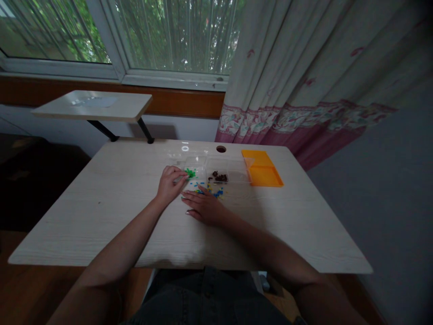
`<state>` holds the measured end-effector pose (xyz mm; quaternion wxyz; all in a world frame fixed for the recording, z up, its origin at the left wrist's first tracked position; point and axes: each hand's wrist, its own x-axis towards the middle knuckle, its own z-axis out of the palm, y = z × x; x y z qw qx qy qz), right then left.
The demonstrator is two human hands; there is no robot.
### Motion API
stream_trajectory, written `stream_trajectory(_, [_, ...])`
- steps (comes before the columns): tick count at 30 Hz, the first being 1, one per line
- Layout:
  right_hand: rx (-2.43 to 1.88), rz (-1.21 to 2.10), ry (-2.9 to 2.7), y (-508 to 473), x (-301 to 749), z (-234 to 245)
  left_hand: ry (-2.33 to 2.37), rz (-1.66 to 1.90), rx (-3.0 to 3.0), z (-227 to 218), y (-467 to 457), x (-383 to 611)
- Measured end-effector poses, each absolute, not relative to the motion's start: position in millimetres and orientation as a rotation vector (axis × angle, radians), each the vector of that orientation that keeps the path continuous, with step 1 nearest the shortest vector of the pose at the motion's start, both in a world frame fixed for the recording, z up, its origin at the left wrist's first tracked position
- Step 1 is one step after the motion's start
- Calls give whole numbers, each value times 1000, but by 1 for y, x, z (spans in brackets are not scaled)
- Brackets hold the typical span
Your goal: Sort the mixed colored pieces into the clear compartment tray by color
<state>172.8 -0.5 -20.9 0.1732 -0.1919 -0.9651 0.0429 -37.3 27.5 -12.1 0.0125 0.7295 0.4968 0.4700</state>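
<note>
A clear plastic compartment box (239, 177) lies on the table, with small green pieces (191, 173) in its left section and dark brown pieces (221, 178) in the middle one. At the box's left edge, my left hand (170, 184) has its thumb and fingertips drawn together beside the green pieces; what they pinch, if anything, is too small to make out. My right hand (207, 208) rests low over the table in front of the box, fingers stretched out. Loose blue pieces (219, 193) and a few yellow ones lie scattered around its fingertips, some partly covered by the hand.
An orange tray (265, 174) sits right of the box, touching or slightly under its edge. Behind it is a round cable hole (221, 149) in the tabletop (111, 203). A raised shelf (101, 106) on black legs stands at the back left. A curtain (270, 90) hangs behind.
</note>
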Motion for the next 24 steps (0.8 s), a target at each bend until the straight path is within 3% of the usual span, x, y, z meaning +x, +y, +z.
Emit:
stream_trajectory(7, [-670,-8,-2635,3,175,-20,1571,1449,2268,-10,27,-38])
stream_trajectory(13, [-445,91,-2804,-2,173,-17,1533,1476,2297,-12,27,-37])
stream_trajectory(24, [-640,17,-2620,4,176,-30,1567,1482,2265,-9,26,-39])
